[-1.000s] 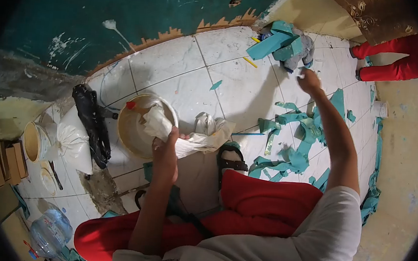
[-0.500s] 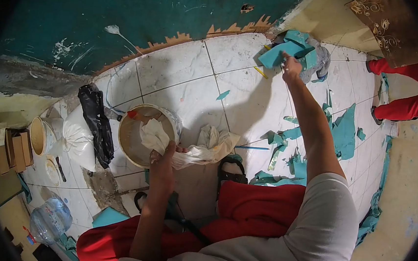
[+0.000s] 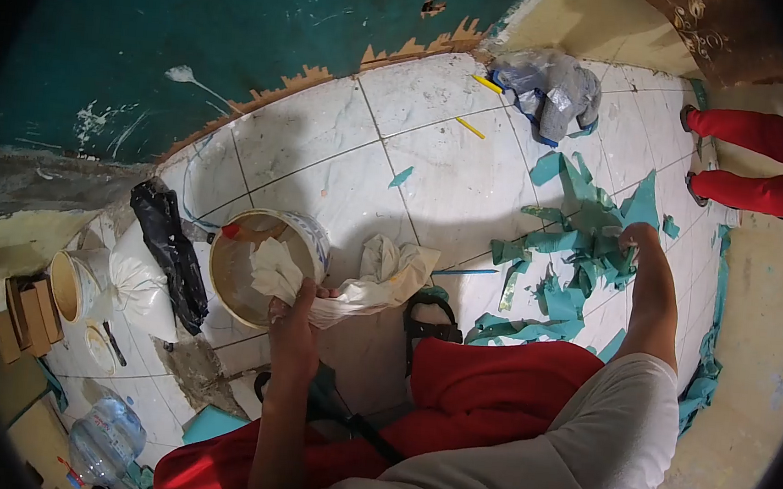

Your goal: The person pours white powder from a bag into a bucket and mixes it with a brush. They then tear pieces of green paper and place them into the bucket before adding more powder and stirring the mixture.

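My left hand [image 3: 297, 311] is closed round the gathered neck of a white plastic bag [image 3: 388, 286], whose crumpled top hangs over the rim of a round bucket [image 3: 318, 239]. A red-orange item [image 3: 231, 231] lies at that bucket's edge. On the right, my right hand [image 3: 636, 240] is at a heap of torn teal sheet pieces [image 3: 595, 233] on the tiled floor; its fingers are partly hidden among the scraps, and whether they grip any is unclear.
Further back lie a grey cloth bundle [image 3: 559, 97] and two yellow sticks [image 3: 470, 127]. A person in red trousers [image 3: 750, 187] stands at the right. Left of the bucket are a black bag [image 3: 173, 255], a full white bag [image 3: 142, 280] and a water bottle [image 3: 108, 438].
My right hand has moved from the grey bundle to the scraps nearer me. The teal pieces it touched there now lie in the heap, uncovering the bundle. The view has shifted slightly.
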`<action>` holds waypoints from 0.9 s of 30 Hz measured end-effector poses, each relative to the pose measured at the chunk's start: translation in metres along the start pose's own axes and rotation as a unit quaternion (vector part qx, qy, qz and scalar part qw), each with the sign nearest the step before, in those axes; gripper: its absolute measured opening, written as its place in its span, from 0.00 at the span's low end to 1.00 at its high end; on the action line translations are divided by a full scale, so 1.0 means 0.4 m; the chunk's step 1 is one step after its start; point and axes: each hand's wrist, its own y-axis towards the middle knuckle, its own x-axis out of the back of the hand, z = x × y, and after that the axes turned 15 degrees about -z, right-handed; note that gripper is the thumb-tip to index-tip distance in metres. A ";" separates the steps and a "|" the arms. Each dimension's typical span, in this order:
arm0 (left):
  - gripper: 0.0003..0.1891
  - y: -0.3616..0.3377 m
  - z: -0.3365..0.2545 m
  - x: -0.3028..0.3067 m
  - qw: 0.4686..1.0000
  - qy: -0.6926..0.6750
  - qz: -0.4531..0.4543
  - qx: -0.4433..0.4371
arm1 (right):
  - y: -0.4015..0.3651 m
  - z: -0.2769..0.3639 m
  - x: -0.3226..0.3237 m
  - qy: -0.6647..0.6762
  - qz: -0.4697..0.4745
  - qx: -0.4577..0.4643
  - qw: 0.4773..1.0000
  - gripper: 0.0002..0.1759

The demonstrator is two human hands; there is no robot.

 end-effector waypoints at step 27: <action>0.25 0.043 0.059 0.019 1.000 0.008 -0.020 0.002 | -1.113 0.707 0.251 0.450 0.026 0.669 0.591 0.22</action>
